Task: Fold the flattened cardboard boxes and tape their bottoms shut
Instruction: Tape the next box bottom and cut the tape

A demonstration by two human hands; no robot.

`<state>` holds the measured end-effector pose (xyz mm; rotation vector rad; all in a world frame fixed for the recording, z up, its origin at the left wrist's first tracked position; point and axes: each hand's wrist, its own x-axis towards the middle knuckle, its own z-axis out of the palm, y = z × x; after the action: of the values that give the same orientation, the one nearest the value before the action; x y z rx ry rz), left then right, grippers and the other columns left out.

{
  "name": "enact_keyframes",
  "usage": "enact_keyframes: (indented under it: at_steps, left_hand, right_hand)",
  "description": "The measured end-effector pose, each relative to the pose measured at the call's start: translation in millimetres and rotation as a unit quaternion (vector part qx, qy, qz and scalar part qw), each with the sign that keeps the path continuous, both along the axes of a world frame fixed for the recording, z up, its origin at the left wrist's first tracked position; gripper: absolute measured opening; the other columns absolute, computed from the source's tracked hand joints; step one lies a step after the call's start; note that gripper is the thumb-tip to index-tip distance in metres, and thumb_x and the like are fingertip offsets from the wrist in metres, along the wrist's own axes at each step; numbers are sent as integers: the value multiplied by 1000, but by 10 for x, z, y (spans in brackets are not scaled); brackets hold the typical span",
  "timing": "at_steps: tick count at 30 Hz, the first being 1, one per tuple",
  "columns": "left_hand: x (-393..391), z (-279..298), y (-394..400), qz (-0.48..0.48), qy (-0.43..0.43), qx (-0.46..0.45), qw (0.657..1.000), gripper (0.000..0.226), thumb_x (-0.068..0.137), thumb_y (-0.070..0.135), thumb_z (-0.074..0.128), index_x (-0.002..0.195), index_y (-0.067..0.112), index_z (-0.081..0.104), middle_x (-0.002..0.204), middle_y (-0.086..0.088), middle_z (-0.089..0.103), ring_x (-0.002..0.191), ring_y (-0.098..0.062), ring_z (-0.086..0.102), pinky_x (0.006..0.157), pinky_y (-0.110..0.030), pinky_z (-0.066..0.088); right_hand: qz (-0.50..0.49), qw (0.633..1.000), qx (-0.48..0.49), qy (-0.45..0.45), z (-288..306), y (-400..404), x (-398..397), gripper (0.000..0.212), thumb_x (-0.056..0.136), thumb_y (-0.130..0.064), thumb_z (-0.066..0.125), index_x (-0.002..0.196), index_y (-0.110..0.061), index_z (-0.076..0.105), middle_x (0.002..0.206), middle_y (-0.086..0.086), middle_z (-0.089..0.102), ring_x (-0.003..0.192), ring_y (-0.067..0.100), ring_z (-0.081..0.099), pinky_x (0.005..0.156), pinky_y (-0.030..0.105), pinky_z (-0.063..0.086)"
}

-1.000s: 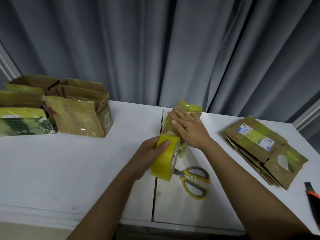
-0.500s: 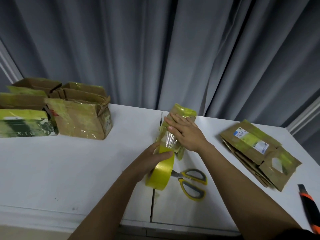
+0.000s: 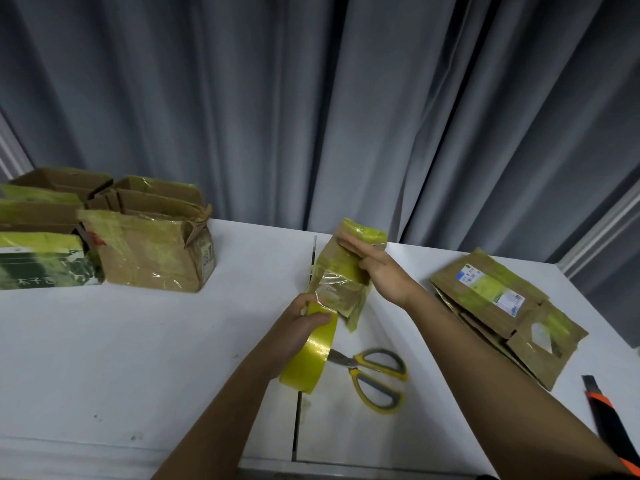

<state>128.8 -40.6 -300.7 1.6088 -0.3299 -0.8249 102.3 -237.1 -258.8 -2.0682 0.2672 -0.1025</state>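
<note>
gripping the yellow tape roll [image 3: 313,353] in your left hand [image 3: 300,318], fingers and thumb curled over its upper rim, you are holding it just above the white table [image 3: 138,341], near the seam between the two tabletop panels. a clear strip of tape is running from the roll up onto the small cardboard box [image 3: 348,271] you are working on. your right hand [image 3: 375,268] is lying flat on that box with the fingers straight and together, pressing its upper face; the box is standing tilted at mid-table, its surfaces glossy with yellowish tape.

yellow-handled scissors [image 3: 372,377] are lying on the table just below the roll, blades partly hidden behind it. a stack of flattened cardboard boxes [image 3: 498,313] is sitting to your right, well apart from the box in hand. several folded boxes [image 3: 149,251] are grouped at the far left of the table. an orange and black utility knife [image 3: 609,424] is lying at the right edge. grey curtains [image 3: 311,98] are hanging behind the table.
</note>
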Motion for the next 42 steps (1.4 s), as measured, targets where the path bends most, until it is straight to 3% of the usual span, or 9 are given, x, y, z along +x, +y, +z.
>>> enact_keyframes:
  at_steps: [6, 12, 17, 20, 24, 27, 32, 35, 42]
  left_hand:
    - [-9, -25, -12, -6, 26, 12, 1000, 15, 92, 25, 55, 104, 34, 53, 111, -10, 60, 99, -31, 62, 89, -44, 50]
    - [-39, -55, -51, -3, 26, 11, 1000, 17, 92, 29, 56, 107, 34, 49, 115, -9, 58, 102, -30, 60, 93, -46, 49]
    - [-113, -44, -71, -8, 26, 5, 1000, 25, 91, 29, 58, 113, 33, 47, 115, -7, 57, 107, -29, 58, 97, -47, 47]
    - [-120, -32, -54, -9, 25, 1, 1000, 23, 91, 30, 60, 109, 35, 47, 118, -6, 57, 109, -29, 57, 99, -49, 45]
    - [-157, -16, -30, 1, 16, -16, 1000, 23, 89, 28, 63, 107, 35, 49, 123, -10, 57, 111, -30, 58, 99, -50, 45]
    - [-186, -5, -13, -3, 14, -31, 999, 21, 89, 27, 63, 104, 35, 49, 122, -13, 58, 102, -32, 62, 95, -48, 48]
    - [-245, 9, 23, 3, 12, -43, 999, 31, 92, 24, 59, 119, 26, 42, 95, -7, 62, 58, -11, 69, 53, -24, 56]
    - [-267, 27, 38, 5, 22, -40, 999, 36, 92, 26, 58, 123, 25, 40, 92, -4, 61, 51, -6, 66, 46, -20, 52]
    - [-341, 74, 62, 29, 10, -39, 999, 43, 91, 29, 60, 128, 22, 40, 85, 0, 61, 47, -3, 64, 43, -18, 50]
  right_hand:
    - [-10, 1000, -13, -17, 58, 47, -11, 63, 92, 10, 21, 139, -21, 49, 136, -9, 41, 122, 6, 39, 85, -6, 32]
    - [-15, 981, -182, -62, 25, 22, -99, 68, 83, 11, 33, 138, -24, 50, 148, -5, 37, 141, 11, 25, 110, 16, 19]
    - [-179, 937, -194, -230, -167, 93, -614, 32, 76, 6, 43, 85, -17, 62, 97, -3, 60, 88, 7, 53, 75, 14, 39]
    - [-168, 969, -161, -81, -536, 144, -1056, 20, 77, 0, 51, 73, -18, 57, 80, 0, 57, 72, 12, 53, 67, 25, 40]
    - [-24, 955, -283, 82, -937, 276, -1345, 35, 83, -33, 55, 113, -17, 62, 109, 1, 54, 104, 22, 49, 88, 27, 38]
    - [-25, 905, -406, 120, -1004, 304, -1303, 41, 93, -42, 49, 125, -17, 55, 118, 3, 50, 111, 26, 46, 90, 34, 37]
    - [-51, 839, -529, 116, -1008, 295, -1322, 45, 76, -42, 42, 68, -4, 65, 65, 12, 58, 61, 33, 60, 51, 33, 47]
    - [-123, 826, -516, 191, -920, 191, -1389, 45, 94, -42, 44, 111, -3, 59, 108, 14, 61, 104, 33, 56, 84, 37, 43]
    - [-206, 884, -401, 124, -666, 155, -1525, 38, 91, -40, 52, 115, -10, 54, 109, 9, 64, 100, 32, 58, 73, 33, 35]
